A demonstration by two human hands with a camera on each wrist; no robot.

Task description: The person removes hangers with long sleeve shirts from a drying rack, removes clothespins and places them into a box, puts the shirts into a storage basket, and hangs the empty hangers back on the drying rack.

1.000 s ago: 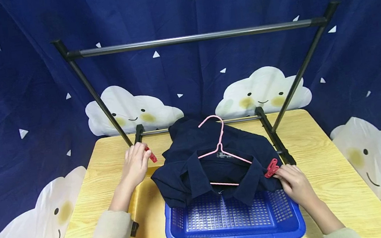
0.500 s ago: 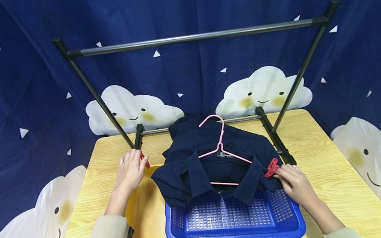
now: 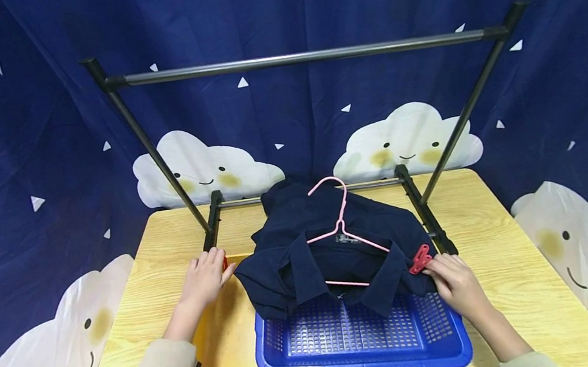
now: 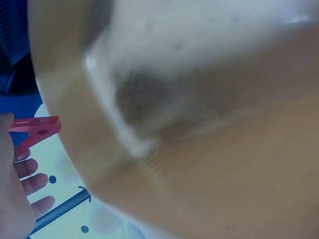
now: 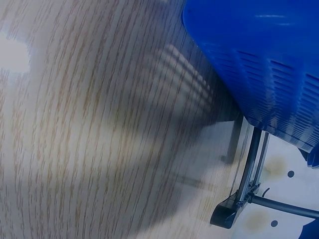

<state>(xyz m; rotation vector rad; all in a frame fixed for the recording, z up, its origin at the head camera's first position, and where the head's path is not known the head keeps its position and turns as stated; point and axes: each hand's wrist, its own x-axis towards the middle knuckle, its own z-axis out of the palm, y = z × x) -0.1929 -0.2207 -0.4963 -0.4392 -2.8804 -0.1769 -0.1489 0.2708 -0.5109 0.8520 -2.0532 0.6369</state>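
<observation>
My left hand point(image 3: 204, 280) is over the far end of the yellow bin point(image 3: 231, 344). It pinches a red clothespin point(image 4: 42, 127), seen best in the left wrist view. A navy collared shirt point(image 3: 288, 224) lies across the blue basket point(image 3: 366, 365), with a pink hanger point(image 3: 340, 224) inside its neck and the hook pointing away. At the shirt's right shoulder sits a second red clothespin point(image 3: 420, 258). Just beside it, my right hand point(image 3: 458, 286) grips the shirt's edge; its fingertips are partly hidden. The right wrist view does not show that hand.
Behind the shirt stands a black rack with a grey top bar point(image 3: 301, 58) and slanted posts on both sides. Everything rests on a light wooden table point(image 3: 520, 278). A blue curtain point(image 3: 273, 14) with clouds surrounds it.
The left hand has come down and nearer, from beside the rack's left foot to over the bin's far rim, still pinching its clothespin. The right hand and shirt stay put.
</observation>
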